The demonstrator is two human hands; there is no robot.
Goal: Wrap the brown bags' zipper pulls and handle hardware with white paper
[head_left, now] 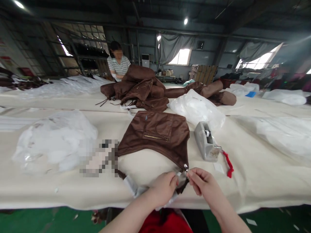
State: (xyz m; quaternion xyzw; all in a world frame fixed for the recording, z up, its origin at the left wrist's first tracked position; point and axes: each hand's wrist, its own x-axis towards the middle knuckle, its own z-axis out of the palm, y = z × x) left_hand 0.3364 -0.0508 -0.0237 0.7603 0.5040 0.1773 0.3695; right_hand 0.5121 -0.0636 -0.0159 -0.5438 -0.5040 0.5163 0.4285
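A brown handbag (161, 129) lies on the cream-covered table, its zipped pocket facing up. The strap (131, 184) loops toward me and is partly wound in a pale, thin wrapping. My left hand (165, 187) is closed around the wrapped strap near its right end. With thumb and forefinger, my right hand (202, 181) pinches at the strap end, beside the shiny metal fitting (186, 167) at the bag's right corner. Exactly what lies between those fingertips is hidden. Just beyond my right hand stands a grey tape dispenser (206, 142) with a red tie (228, 164).
Crumpled clear plastic bags (57, 139) lie to the left, with another plastic bag (198, 108) behind the dispenser. More brown bags (138, 87) are heaped on the far table, where a person (119, 63) in a striped top stands. A blurred-out item (99, 158) sits left of the handbag.
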